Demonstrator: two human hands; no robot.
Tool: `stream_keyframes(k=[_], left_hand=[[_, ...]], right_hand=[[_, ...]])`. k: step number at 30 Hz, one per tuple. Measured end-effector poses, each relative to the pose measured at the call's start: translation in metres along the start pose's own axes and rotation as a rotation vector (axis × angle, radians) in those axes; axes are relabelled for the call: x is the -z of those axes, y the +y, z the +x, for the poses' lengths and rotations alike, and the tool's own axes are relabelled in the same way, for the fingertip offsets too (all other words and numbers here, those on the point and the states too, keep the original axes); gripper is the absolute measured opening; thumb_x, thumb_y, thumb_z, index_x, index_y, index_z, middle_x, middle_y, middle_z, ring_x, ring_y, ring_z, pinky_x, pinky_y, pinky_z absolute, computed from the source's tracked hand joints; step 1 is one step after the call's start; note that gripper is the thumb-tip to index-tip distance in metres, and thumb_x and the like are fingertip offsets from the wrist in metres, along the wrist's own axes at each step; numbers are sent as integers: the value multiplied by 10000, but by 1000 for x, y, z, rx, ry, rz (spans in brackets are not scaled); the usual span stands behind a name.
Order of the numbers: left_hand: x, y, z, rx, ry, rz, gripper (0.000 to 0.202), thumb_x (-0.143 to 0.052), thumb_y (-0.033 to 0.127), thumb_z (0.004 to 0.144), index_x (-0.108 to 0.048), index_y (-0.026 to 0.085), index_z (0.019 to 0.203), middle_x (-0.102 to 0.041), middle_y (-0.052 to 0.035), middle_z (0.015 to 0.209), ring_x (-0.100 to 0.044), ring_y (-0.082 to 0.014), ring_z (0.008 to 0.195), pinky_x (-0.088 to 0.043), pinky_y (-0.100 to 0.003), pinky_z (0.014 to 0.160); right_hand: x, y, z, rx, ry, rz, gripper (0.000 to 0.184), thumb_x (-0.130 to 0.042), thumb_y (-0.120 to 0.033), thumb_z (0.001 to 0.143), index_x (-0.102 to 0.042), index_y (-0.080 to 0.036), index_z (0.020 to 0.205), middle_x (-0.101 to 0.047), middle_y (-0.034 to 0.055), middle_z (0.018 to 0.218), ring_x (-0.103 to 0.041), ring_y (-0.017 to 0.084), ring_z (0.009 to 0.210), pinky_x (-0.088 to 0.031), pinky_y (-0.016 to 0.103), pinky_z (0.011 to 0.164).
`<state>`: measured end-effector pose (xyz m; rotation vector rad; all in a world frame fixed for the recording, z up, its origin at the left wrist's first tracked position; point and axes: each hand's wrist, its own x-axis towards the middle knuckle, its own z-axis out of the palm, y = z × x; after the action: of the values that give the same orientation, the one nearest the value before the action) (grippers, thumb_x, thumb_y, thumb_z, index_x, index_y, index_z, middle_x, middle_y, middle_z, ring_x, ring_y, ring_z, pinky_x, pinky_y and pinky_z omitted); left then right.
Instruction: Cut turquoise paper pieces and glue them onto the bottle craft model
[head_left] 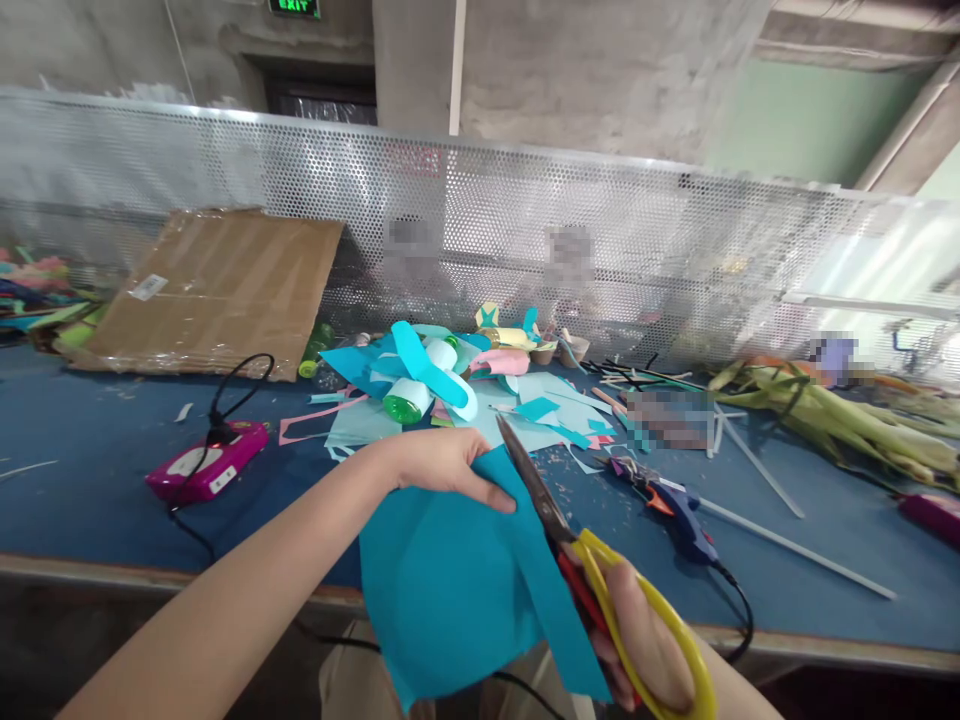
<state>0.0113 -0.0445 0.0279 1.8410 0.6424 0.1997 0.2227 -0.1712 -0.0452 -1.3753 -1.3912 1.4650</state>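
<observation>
My left hand (pixel 450 465) grips the top edge of a bright blue sheet of paper (pixel 450 590), thumb in front and fingers behind. The sheet hangs over the table's front edge, with a long strip along its right side. In my right hand (pixel 649 630) is a pair of scissors (pixel 551 510) with yellow and red handles. Their blades point up and to the left, close along the strip's right edge; I cannot tell whether they are cutting into it. Beyond my hands lies a toy plane (pixel 427 370) made of a green bottle with blue paper wings.
Paper scraps (pixel 375 425) spread around the plane. To the right lie a blue glue gun (pixel 686 525), white glue sticks (pixel 795 545) and corn husks (pixel 862 410). A magenta power strip (pixel 210 465) with a cable sits left, before a cardboard sheet (pixel 225 290). A perforated metal screen (pixel 637 220) stands behind.
</observation>
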Motion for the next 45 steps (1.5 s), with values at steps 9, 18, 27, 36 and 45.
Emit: stream_keyframes(k=[9,18,27,36,45], left_hand=[[43,-20,2,122,477,-75,372,-835,461,573,-702,169,761,-736,-43,842,-677,-232,818,-530,-358,758],[64,-39,-5,144,670,-27,453,-782,535,624,-674,180,883,-717,-57,935,-653,-278,972,-525,-364,773],[73,-28,-25,-118,1234,-255,423,-713,366,738,-660,208,1127,-688,-94,1150,-636,-298,1065,-532,-413,862],[120,-76,-50,39,2013,-191,585,-271,157,897,-205,218,1475,-508,-141,1380,-589,-246,1168,-547,-390,836],[109,-90,-41,232,1796,402,790,-630,-31,568,-520,177,1322,-199,-168,1547,-168,-380,1438,-162,-473,1174]], right_hand=[[34,-45,91,424,322,-559,396,-684,-537,671,-447,-233,761,-627,19,712,-600,181,626,-476,289,560],[31,-37,144,420,289,-636,155,-558,-294,725,-430,-226,777,-664,57,776,-617,209,679,-462,308,625],[45,-18,136,371,382,-803,152,-536,-217,692,-531,-220,844,-664,52,704,-610,213,632,-399,268,559],[44,-19,136,307,342,-894,154,-522,-151,698,-499,-220,833,-677,77,775,-640,239,730,-399,262,589],[48,-22,135,280,351,-824,118,-554,-139,683,-484,-218,735,-608,34,665,-555,193,637,-329,252,556]])
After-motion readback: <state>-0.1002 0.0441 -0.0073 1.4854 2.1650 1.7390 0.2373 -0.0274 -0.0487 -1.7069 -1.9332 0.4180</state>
